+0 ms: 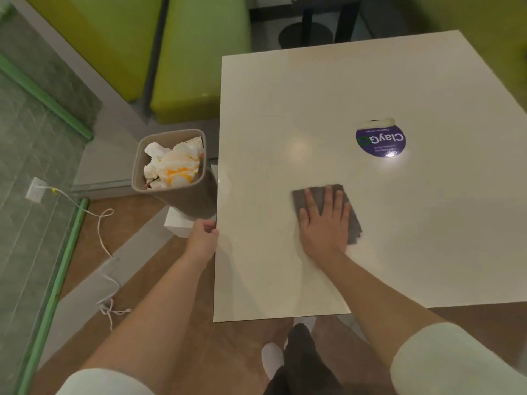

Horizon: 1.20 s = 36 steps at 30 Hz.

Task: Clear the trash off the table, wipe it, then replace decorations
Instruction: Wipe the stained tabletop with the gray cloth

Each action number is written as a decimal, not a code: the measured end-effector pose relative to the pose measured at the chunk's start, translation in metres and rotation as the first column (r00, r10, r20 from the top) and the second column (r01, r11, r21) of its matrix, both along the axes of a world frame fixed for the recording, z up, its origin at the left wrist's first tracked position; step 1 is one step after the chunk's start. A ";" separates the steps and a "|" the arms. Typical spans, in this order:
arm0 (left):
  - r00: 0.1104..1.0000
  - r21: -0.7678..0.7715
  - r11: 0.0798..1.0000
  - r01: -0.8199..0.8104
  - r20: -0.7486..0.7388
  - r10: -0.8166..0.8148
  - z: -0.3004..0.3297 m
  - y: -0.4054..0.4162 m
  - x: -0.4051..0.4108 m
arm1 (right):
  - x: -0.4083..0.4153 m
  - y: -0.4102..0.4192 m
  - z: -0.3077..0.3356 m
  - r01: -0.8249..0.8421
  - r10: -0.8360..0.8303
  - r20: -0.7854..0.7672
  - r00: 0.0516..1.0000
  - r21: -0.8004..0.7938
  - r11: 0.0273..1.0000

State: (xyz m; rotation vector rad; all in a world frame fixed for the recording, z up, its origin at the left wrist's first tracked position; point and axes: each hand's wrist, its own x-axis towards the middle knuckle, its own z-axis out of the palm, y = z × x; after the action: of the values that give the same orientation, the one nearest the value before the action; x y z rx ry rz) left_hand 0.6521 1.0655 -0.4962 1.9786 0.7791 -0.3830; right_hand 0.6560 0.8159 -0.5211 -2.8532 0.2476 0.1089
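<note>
A cream square table [356, 89] fills the right of the view. My right hand [325, 220] lies flat with spread fingers on a grey cloth [353, 220] near the table's left front part, pressing it to the surface. At the table's left edge, my left hand [203, 238] grips the rim with curled fingers. A round purple "ClayGo" sticker [380, 142] is on the tabletop beyond the cloth, with a strip of pale tape along its top. A beige trash bin [182, 201] stands on the floor left of the table, holding crumpled white and orange paper wrappers [172, 165].
Green bench seats [196, 61] stand behind the bin and table. A white cord [99, 223] runs from a wall socket [35, 189] across the brown floor. Another table's dark pedestal [306, 35] stands at the far side. A white box [178, 223] sits under the bin.
</note>
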 end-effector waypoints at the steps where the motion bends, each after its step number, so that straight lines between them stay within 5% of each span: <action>1: 1.000 -0.002 1.000 -0.006 -0.002 0.006 0.000 0.000 0.001 | 0.001 0.023 0.001 -0.061 0.061 -0.007 0.998 0.018 0.998; 7: 0.999 0.089 0.996 -0.025 0.041 0.022 -0.004 0.000 0.002 | -0.004 0.120 0.006 -0.364 0.369 -0.047 0.928 0.086 0.927; 11: 0.991 0.202 0.979 -0.005 0.135 -0.023 0.005 -0.010 0.009 | 0.010 0.097 0.008 -0.498 0.503 -0.005 0.864 0.135 0.856; 21: 0.993 0.409 0.909 -0.086 0.104 0.048 0.015 -0.040 0.060 | 0.064 -0.116 0.001 0.020 -0.020 0.010 1.000 -0.025 0.999; 26: 0.990 0.452 0.884 -0.122 0.114 0.079 0.012 -0.041 0.060 | 0.083 -0.100 -0.002 0.212 -0.211 0.017 0.977 -0.011 0.977; 36: 0.996 0.511 0.856 -0.079 0.077 0.046 0.011 -0.029 0.068 | 0.070 0.078 0.006 -0.344 0.345 0.004 0.939 0.073 0.936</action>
State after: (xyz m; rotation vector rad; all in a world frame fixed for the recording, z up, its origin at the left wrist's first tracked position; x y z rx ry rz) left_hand 0.7204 1.0363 -0.4847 2.4396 0.9772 -0.0690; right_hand 0.7259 0.8939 -0.5150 -2.7940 -0.2545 0.1952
